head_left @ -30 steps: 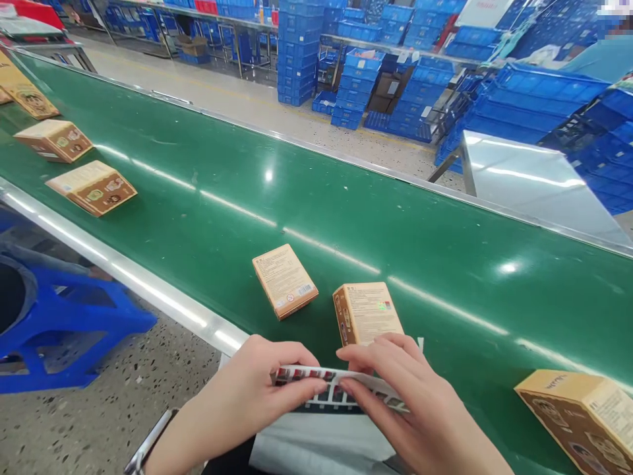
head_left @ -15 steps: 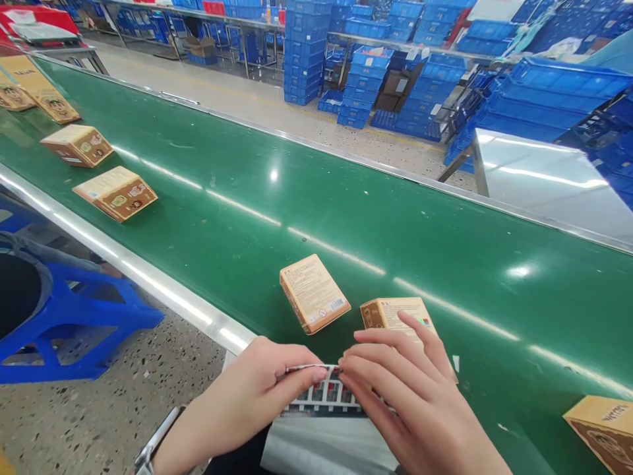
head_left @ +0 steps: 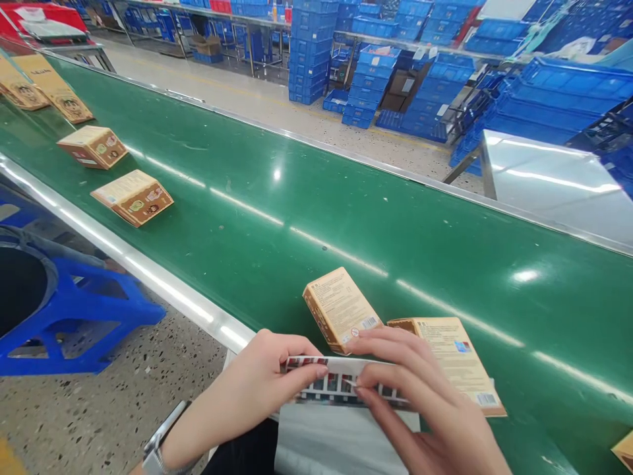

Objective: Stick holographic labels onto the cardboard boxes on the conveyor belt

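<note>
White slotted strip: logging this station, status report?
Left fingers gripping white slotted strip. Right fingers at its right half. Two boxes just beyond on green belt.

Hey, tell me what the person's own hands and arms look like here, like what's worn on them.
Both the left hand and right hand are bare: no gloves or rings show. The left wrist wears a watch with a silvery band, its face turned out of view. No sleeve shows on either arm.
</note>
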`<move>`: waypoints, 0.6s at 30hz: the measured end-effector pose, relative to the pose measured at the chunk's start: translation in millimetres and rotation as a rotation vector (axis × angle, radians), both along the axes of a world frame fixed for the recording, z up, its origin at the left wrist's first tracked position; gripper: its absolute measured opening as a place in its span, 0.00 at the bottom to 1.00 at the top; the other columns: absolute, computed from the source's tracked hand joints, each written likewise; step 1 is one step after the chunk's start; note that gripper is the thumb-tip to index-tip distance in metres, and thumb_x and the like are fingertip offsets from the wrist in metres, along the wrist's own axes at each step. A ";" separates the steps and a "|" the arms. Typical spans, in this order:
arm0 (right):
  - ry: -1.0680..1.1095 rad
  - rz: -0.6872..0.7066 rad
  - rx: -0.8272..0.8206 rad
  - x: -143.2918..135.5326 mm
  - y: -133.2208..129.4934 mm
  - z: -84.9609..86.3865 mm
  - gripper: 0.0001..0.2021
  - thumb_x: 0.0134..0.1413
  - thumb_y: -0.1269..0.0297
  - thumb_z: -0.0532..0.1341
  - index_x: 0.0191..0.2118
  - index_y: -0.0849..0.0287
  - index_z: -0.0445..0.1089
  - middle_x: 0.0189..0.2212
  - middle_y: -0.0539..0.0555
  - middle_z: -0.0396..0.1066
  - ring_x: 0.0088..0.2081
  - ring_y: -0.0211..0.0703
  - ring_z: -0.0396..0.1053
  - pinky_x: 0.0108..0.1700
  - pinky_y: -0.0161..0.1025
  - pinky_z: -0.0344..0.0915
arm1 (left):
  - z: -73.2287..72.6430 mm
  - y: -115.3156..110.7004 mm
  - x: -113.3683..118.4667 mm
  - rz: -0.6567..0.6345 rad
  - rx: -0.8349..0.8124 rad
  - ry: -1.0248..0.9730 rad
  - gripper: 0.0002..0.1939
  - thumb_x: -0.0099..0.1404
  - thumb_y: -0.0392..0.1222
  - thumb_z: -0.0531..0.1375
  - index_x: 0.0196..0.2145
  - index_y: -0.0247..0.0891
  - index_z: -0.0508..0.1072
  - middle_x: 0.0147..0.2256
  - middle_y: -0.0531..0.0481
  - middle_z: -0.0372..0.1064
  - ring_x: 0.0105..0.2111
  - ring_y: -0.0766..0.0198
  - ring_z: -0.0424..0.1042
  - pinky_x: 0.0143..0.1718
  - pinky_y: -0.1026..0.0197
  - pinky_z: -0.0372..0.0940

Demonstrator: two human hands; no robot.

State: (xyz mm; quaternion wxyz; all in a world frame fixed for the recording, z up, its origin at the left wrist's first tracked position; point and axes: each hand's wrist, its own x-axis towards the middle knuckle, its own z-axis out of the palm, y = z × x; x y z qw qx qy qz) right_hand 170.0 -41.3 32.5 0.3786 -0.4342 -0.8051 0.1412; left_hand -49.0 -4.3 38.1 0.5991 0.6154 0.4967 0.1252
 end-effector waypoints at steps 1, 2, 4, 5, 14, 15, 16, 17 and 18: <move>0.063 -0.039 -0.098 3.7 2.4 0.4 0.07 0.66 0.70 0.58 0.36 0.53 0.69 0.46 0.54 0.78 0.48 0.46 0.75 0.48 0.40 0.71 | 0.0 -0.3 -1.4 -0.029 0.038 0.003 0.11 0.65 0.43 0.61 0.31 0.35 0.80 0.25 0.53 0.72 0.25 0.66 0.66 0.27 0.66 0.58; 0.135 -0.100 -0.203 7.7 6.1 -0.1 0.07 0.67 0.66 0.57 0.35 0.52 0.69 0.48 0.55 0.77 0.49 0.46 0.75 0.46 0.39 0.72 | 0.2 -0.9 -2.5 -0.080 0.107 -0.006 0.09 0.65 0.40 0.61 0.31 0.35 0.80 0.25 0.53 0.73 0.26 0.66 0.67 0.28 0.66 0.60; 0.285 -0.234 -0.407 15.0 17.0 -3.1 0.09 0.68 0.58 0.56 0.35 0.52 0.68 0.52 0.56 0.75 0.47 0.45 0.76 0.41 0.37 0.73 | -0.5 -3.4 -3.0 -0.204 0.317 -0.042 0.07 0.65 0.37 0.64 0.29 0.37 0.81 0.29 0.51 0.75 0.30 0.64 0.71 0.34 0.65 0.65; 0.344 -0.282 -0.499 17.7 23.5 -5.3 0.11 0.68 0.54 0.56 0.35 0.53 0.68 0.53 0.56 0.74 0.46 0.45 0.76 0.39 0.37 0.73 | -1.8 -4.9 -2.2 -0.257 0.440 -0.058 0.05 0.64 0.36 0.66 0.30 0.38 0.81 0.34 0.49 0.76 0.35 0.62 0.73 0.39 0.63 0.67; 0.519 -0.323 -0.850 18.1 49.5 -14.9 0.20 0.55 0.41 0.63 0.33 0.56 0.70 0.43 0.58 0.78 0.36 0.47 0.74 0.36 0.41 0.72 | -34.9 -8.4 19.6 -0.558 0.842 0.105 0.05 0.66 0.34 0.66 0.31 0.37 0.80 0.70 0.47 0.53 0.70 0.41 0.50 0.70 0.38 0.50; 0.522 -0.336 -0.855 19.0 47.9 -15.9 0.21 0.55 0.40 0.63 0.34 0.55 0.70 0.43 0.58 0.78 0.37 0.48 0.74 0.36 0.41 0.72 | -35.9 -8.6 21.1 -0.562 0.841 0.104 0.05 0.66 0.34 0.66 0.30 0.37 0.80 0.71 0.48 0.51 0.70 0.42 0.50 0.70 0.40 0.50; 0.523 -0.348 -0.862 20.3 46.0 -17.1 0.21 0.55 0.40 0.63 0.34 0.55 0.71 0.43 0.58 0.78 0.38 0.49 0.75 0.37 0.42 0.73 | -36.1 -9.1 22.5 -0.567 0.840 0.105 0.06 0.66 0.34 0.66 0.30 0.37 0.80 0.71 0.48 0.50 0.70 0.42 0.51 0.70 0.41 0.50; 0.522 -0.356 -0.864 21.9 44.1 -18.3 0.21 0.55 0.39 0.63 0.35 0.55 0.71 0.44 0.58 0.77 0.38 0.49 0.75 0.37 0.42 0.73 | -35.8 -9.7 23.8 -0.573 0.839 0.106 0.06 0.66 0.35 0.66 0.30 0.37 0.80 0.71 0.49 0.49 0.70 0.43 0.51 0.71 0.42 0.50; 0.518 -0.364 -0.860 23.3 42.0 -19.5 0.21 0.55 0.39 0.63 0.35 0.55 0.71 0.46 0.59 0.77 0.39 0.50 0.76 0.37 0.42 0.74 | -35.3 -10.5 25.1 -0.579 0.837 0.105 0.06 0.66 0.35 0.66 0.30 0.37 0.80 0.71 0.50 0.49 0.70 0.43 0.51 0.71 0.42 0.50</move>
